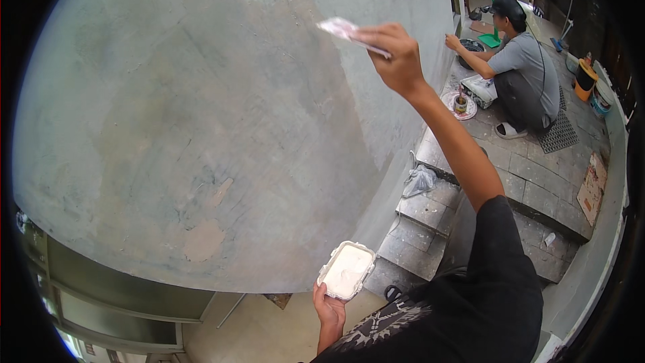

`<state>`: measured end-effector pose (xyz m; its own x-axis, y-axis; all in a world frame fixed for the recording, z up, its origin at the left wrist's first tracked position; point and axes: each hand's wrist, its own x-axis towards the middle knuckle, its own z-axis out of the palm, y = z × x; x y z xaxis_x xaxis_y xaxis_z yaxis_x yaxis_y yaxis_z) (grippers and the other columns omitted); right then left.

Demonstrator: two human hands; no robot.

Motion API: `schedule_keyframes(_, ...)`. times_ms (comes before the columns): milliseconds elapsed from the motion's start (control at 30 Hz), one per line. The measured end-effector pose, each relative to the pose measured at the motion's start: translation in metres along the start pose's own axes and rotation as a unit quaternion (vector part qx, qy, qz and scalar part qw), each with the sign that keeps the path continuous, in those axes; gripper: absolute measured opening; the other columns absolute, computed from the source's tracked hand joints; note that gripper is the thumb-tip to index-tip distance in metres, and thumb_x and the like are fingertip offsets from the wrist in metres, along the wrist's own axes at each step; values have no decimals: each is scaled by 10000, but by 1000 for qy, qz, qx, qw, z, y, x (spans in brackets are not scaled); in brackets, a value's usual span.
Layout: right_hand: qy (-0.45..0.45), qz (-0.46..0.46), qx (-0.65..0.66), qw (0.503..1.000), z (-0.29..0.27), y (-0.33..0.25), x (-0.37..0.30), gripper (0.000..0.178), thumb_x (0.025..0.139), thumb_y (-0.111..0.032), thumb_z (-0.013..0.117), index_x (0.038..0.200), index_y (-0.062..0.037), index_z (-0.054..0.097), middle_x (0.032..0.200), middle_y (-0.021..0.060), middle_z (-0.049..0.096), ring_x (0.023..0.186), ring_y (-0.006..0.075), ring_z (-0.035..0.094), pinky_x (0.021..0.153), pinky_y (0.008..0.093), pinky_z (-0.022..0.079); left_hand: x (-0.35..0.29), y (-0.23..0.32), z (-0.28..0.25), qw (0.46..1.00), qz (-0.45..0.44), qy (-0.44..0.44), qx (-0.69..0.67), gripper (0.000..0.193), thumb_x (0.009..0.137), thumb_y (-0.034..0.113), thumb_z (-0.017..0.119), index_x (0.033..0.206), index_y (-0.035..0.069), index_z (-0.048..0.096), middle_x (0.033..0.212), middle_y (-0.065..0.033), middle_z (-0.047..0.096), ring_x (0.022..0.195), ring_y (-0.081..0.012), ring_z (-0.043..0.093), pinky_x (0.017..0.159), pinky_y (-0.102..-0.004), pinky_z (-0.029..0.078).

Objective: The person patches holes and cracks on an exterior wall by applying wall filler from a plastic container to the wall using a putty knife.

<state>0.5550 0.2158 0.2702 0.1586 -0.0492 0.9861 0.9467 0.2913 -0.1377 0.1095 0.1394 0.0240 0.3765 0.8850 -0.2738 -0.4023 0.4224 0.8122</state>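
Observation:
My right hand (400, 57) is raised against the upper part of a grey wall (235, 94), fingers closed round a flat scraper (338, 28) smeared with white. I cannot tell whether its edge touches the wall. Low down, my left hand (329, 309) grips a small rectangular tub (325, 273) from its near left side. White putty (348, 269) fills the tub, its surface dented. Patches of brownish and darker grey cover much of the wall, with two small pinkish-beige spots (203, 240) near the bottom.
Paved steps (420, 242) run along the wall's right, with a plastic bag (420, 180) on them. Further up, a person (531, 70) in a grey shirt squats by the wall, near a paint can (460, 103) on a plate. Buckets (586, 79) stand at the far right.

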Motion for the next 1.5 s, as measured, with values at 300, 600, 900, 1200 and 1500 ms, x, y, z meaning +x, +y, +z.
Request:
schedule_keyframes(300, -52, 0, -4, 999, 57, 6, -43, 436, 605, 115, 598, 958, -92, 747, 986, 60, 716, 833, 280, 585, 764, 359, 501, -13, -7, -3, 999, 16, 24, -25, 536, 929, 319, 497, 1392, 70, 394, 1389, -150, 508, 1249, -348, 539, 942, -572, 503)
schedule_keyframes(600, -269, 216, 4, 939, -29, 17, -235, 373, 647, 110, 561, 928, -52, 746, 893, 126, 703, 815, 308, 629, 782, 367, 498, -9, -1, -22, 1000, 3, 22, -22, 482, 922, 270, 504, 1347, 61, 415, 1310, -166, 535, 1159, -351, 585, 823, -572, 564)
schedule_keyframes(900, -69, 442, 393, 803, -11, 33, -8, 75, 809, -22, 658, 868, 17, 682, 833, 67, 670, 775, 177, 617, 716, 305, 488, -6, -4, -11, 997, 39, 30, -60, 508, 912, 265, 504, 1359, 47, 404, 1309, -168, 536, 1159, -346, 588, 810, -550, 578)
schedule_keyframes(1200, 134, 598, 627, 481, 9, 30, -145, 110, 930, -70, 640, 995, 18, 636, 898, 94, 670, 796, 192, 626, 671, 266, 561, -22, -8, -20, 995, 70, 30, -70, 554, 904, 319, 500, 1388, 77, 384, 1374, -156, 508, 1266, -354, 515, 968, -580, 479)
schedule_keyframes(1500, 126, 566, 644, 499, 50, 24, -117, 105, 910, -59, 670, 825, -9, 636, 780, 65, 649, 720, 158, 642, 725, 267, 606, -20, -4, -27, 993, 88, 54, -53, 553, 901, 320, 504, 1384, 75, 393, 1361, -145, 512, 1226, -337, 552, 898, -540, 544)
